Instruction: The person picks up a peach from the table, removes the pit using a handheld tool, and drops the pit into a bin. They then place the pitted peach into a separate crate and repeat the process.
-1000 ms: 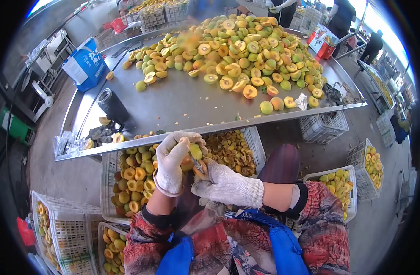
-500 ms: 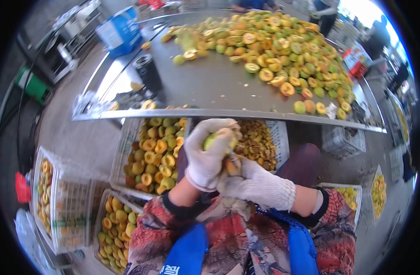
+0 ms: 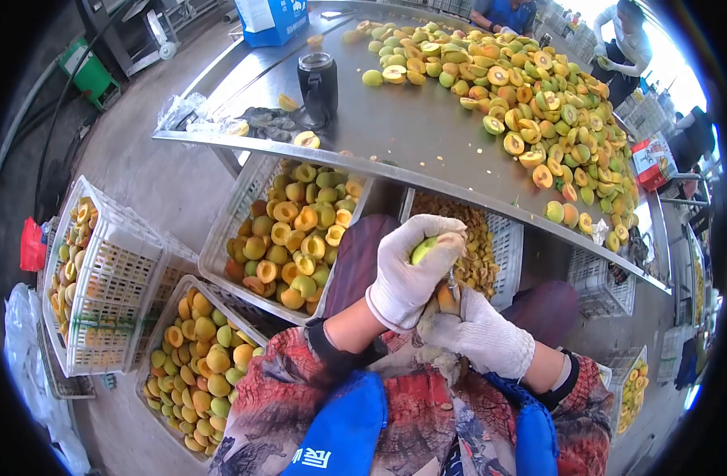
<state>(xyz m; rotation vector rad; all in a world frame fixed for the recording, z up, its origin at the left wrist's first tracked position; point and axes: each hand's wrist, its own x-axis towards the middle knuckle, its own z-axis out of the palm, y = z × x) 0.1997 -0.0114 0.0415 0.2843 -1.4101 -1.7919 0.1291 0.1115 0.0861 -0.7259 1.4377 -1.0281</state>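
Note:
My left hand (image 3: 411,274), in a white glove, is wrapped round a yellow-green fruit (image 3: 425,249). Below and to its right, my right hand (image 3: 486,333), gloved too, grips the orange-brown handle of a small tool (image 3: 448,298). The tool's metal part reaches up toward the fruit; its tip is hidden by the left glove. Both hands are close together above my lap. Under them a crate (image 3: 508,258) holds small brown pieces. To the left, a white crate (image 3: 214,252) is full of halved fruit.
A metal table (image 3: 363,119) ahead bears a large heap of halved fruit (image 3: 530,103), a black cup (image 3: 319,89) and a blue-white box (image 3: 273,21). More fruit crates (image 3: 117,293) stand at the left. Two people (image 3: 624,47) are beyond the table.
The view has turned, so the table now slants down to the right and more crates show at the left. Both hands keep their hold on fruit and tool.

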